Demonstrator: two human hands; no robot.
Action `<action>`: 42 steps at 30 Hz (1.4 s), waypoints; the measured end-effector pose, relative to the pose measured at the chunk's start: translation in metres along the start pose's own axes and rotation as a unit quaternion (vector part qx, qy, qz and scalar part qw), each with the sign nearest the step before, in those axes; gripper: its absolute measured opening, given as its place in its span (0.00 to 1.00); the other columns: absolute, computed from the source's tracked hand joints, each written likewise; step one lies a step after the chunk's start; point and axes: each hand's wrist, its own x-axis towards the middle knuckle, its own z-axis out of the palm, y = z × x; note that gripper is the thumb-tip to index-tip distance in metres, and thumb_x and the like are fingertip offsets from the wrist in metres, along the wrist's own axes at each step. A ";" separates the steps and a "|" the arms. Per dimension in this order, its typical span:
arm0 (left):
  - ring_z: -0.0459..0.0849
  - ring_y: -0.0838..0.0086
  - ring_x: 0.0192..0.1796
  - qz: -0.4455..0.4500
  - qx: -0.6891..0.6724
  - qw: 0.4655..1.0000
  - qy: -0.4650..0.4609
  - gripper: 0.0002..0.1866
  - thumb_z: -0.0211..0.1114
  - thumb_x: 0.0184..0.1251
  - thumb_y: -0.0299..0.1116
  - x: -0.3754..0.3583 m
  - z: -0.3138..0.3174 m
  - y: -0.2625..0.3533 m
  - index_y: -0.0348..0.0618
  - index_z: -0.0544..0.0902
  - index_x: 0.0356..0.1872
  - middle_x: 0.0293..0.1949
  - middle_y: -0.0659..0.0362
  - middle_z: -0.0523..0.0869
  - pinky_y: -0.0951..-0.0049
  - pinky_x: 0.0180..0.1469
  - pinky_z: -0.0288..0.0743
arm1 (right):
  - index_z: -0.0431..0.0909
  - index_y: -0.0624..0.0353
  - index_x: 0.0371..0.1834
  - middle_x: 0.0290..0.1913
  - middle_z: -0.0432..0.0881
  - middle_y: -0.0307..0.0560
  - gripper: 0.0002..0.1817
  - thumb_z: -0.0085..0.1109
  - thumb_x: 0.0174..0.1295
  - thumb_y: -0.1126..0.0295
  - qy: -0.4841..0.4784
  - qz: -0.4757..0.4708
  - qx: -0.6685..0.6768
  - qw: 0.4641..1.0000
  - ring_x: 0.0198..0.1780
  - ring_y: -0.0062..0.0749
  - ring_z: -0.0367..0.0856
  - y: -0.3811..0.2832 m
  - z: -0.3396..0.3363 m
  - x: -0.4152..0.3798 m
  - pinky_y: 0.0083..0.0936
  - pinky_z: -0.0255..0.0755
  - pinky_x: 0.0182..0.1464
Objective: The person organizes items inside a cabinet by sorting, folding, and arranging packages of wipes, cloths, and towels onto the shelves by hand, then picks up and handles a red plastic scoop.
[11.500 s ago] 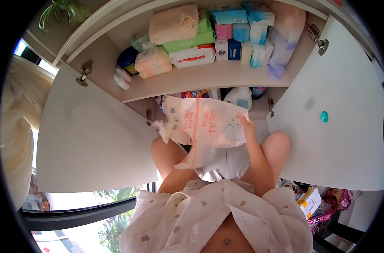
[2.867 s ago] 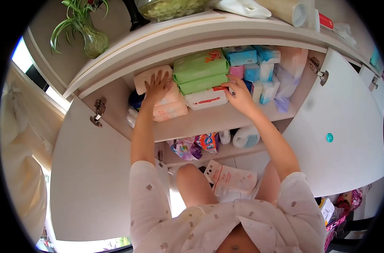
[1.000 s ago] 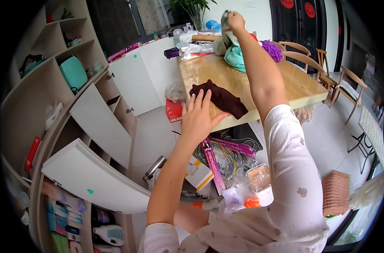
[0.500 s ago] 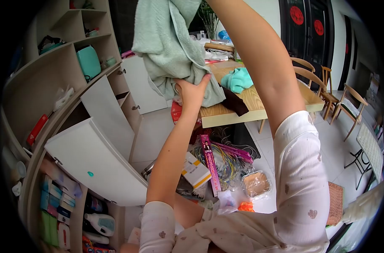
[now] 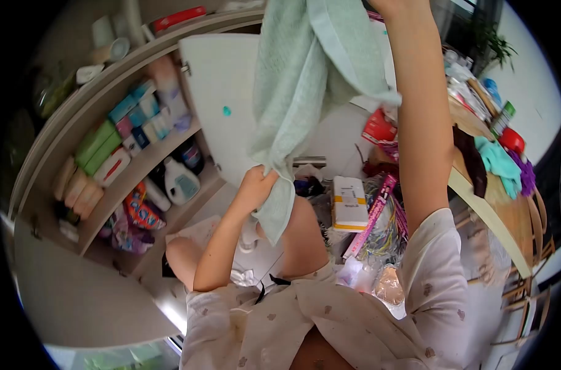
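A pale green towel (image 5: 299, 74) hangs in front of me, stretched between a raised upper part and a lower corner. My left hand (image 5: 256, 188) is closed round the towel's lower edge, above my knee. My right arm reaches up beside the towel, and my right hand (image 5: 401, 5) shows only in part at the top edge of the view; its fingers are out of sight. Behind the towel stands a white cabinet door (image 5: 222, 92).
At the left, an open cabinet (image 5: 142, 166) holds tissue packs, a white bottle (image 5: 182, 180) and bags. A white and yellow box (image 5: 349, 203), a pink box (image 5: 372, 216) and cables lie on the floor. At the right, the wooden table (image 5: 508, 228) bears a turquoise cloth (image 5: 497, 163).
The view has turned left and down towards the cabinet. The towel, bunched before, now hangs long, and my left hand has shifted to its lower edge.
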 end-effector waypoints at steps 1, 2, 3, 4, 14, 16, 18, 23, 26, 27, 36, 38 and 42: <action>0.77 0.64 0.40 -0.031 0.130 0.984 -0.116 0.17 0.61 0.53 0.35 -0.004 -0.025 -0.017 0.30 0.74 0.38 0.36 0.46 0.79 0.69 0.41 0.69 | 0.68 0.67 0.39 0.37 0.75 0.55 0.11 0.37 0.61 0.72 -0.011 0.055 0.031 0.998 0.39 0.45 0.77 0.035 0.000 -0.011 0.40 0.75 0.43; 0.76 0.61 0.45 -0.067 0.245 0.938 -0.237 0.23 0.63 0.50 0.38 -0.013 -0.048 -0.035 0.30 0.73 0.43 0.41 0.43 0.77 0.67 0.46 0.68 | 0.69 0.66 0.39 0.38 0.75 0.56 0.11 0.38 0.61 0.71 -0.026 0.106 0.058 0.992 0.39 0.46 0.77 0.069 0.004 -0.023 0.39 0.75 0.43; 0.76 0.61 0.45 -0.098 0.245 0.942 -0.207 0.23 0.63 0.50 0.38 -0.025 -0.065 -0.060 0.30 0.73 0.43 0.41 0.43 0.77 0.67 0.46 0.68 | 0.66 0.67 0.44 0.44 0.73 0.57 0.13 0.40 0.62 0.69 -0.060 0.164 0.109 0.979 0.44 0.46 0.75 0.107 0.005 -0.034 0.37 0.75 0.44; 0.72 0.59 0.51 0.033 0.190 0.980 -0.055 0.30 0.66 0.46 0.39 -0.034 -0.080 -0.086 0.32 0.68 0.50 0.47 0.43 0.72 0.66 0.51 0.64 | 0.72 0.65 0.39 0.39 0.77 0.46 0.12 0.41 0.62 0.69 -0.062 0.193 0.036 0.979 0.39 0.30 0.77 0.130 0.013 -0.049 0.26 0.73 0.41; 0.78 0.72 0.44 0.066 -0.216 0.970 0.093 0.24 0.65 0.48 0.33 -0.087 -0.188 -0.131 0.35 0.72 0.48 0.41 0.59 0.80 0.72 0.48 0.70 | 0.67 0.67 0.49 0.45 0.75 0.49 0.22 0.43 0.61 0.58 -0.027 0.446 0.126 0.886 0.43 0.35 0.76 0.414 0.045 -0.151 0.29 0.72 0.45; 0.78 0.73 0.44 0.009 -0.415 0.880 0.230 0.20 0.63 0.51 0.29 -0.093 -0.214 -0.131 0.35 0.72 0.47 0.40 0.58 0.79 0.73 0.46 0.71 | 0.64 0.67 0.53 0.52 0.69 0.53 0.35 0.38 0.59 0.43 -0.127 0.549 -0.018 0.826 0.45 0.46 0.75 0.436 0.039 -0.183 0.39 0.71 0.47; 0.78 0.73 0.43 -0.028 -0.385 0.876 0.290 0.19 0.59 0.53 0.26 -0.091 -0.236 -0.133 0.36 0.71 0.48 0.41 0.58 0.78 0.74 0.43 0.73 | 0.62 0.68 0.55 0.50 0.70 0.53 0.41 0.32 0.57 0.36 -0.284 0.673 0.000 0.683 0.46 0.44 0.74 0.450 0.034 -0.220 0.39 0.70 0.47; 0.72 0.71 0.49 -0.028 -0.291 0.883 0.368 0.24 0.59 0.53 0.24 -0.098 -0.249 -0.149 0.35 0.64 0.53 0.48 0.55 0.73 0.73 0.51 0.65 | 0.62 0.67 0.54 0.44 0.72 0.50 0.37 0.43 0.57 0.41 -0.400 0.541 0.138 0.726 0.39 0.32 0.75 0.472 0.065 -0.287 0.30 0.71 0.43; 0.71 0.73 0.49 -0.036 -0.264 0.890 0.371 0.24 0.60 0.53 0.25 -0.104 -0.254 -0.143 0.35 0.64 0.53 0.47 0.55 0.72 0.74 0.52 0.63 | 0.65 0.65 0.52 0.40 0.73 0.44 0.31 0.51 0.56 0.49 -0.380 0.503 0.001 0.776 0.35 0.25 0.75 0.490 0.084 -0.300 0.23 0.70 0.39; 0.71 0.73 0.49 -0.049 -0.272 0.892 0.358 0.24 0.60 0.53 0.25 -0.105 -0.256 -0.141 0.34 0.64 0.52 0.47 0.55 0.73 0.75 0.51 0.64 | 0.67 0.64 0.49 0.38 0.74 0.40 0.27 0.54 0.55 0.53 -0.312 0.561 -0.055 0.765 0.34 0.21 0.75 0.498 0.084 -0.304 0.21 0.70 0.38; 0.74 0.66 0.50 -0.084 -0.415 0.844 0.328 0.26 0.63 0.50 0.26 -0.108 -0.281 -0.162 0.35 0.66 0.52 0.47 0.53 0.75 0.69 0.51 0.68 | 0.73 0.63 0.43 0.39 0.77 0.40 0.19 0.55 0.56 0.58 -0.107 0.572 0.186 0.792 0.37 0.19 0.75 0.506 0.070 -0.275 0.19 0.69 0.38; 0.74 0.66 0.50 -0.093 -0.404 0.856 0.311 0.27 0.63 0.50 0.27 -0.102 -0.279 -0.164 0.35 0.66 0.53 0.47 0.53 0.75 0.68 0.52 0.67 | 0.73 0.63 0.44 0.39 0.77 0.41 0.19 0.55 0.57 0.59 -0.118 0.561 0.168 0.802 0.39 0.19 0.74 0.507 0.065 -0.264 0.19 0.69 0.39; 0.73 0.66 0.52 -0.044 -0.459 0.843 0.277 0.25 0.59 0.54 0.29 -0.088 -0.279 -0.177 0.35 0.65 0.54 0.49 0.52 0.74 0.67 0.53 0.67 | 0.70 0.65 0.46 0.45 0.76 0.45 0.18 0.54 0.58 0.64 -0.249 0.415 -0.139 0.864 0.44 0.21 0.73 0.510 0.059 -0.261 0.20 0.67 0.46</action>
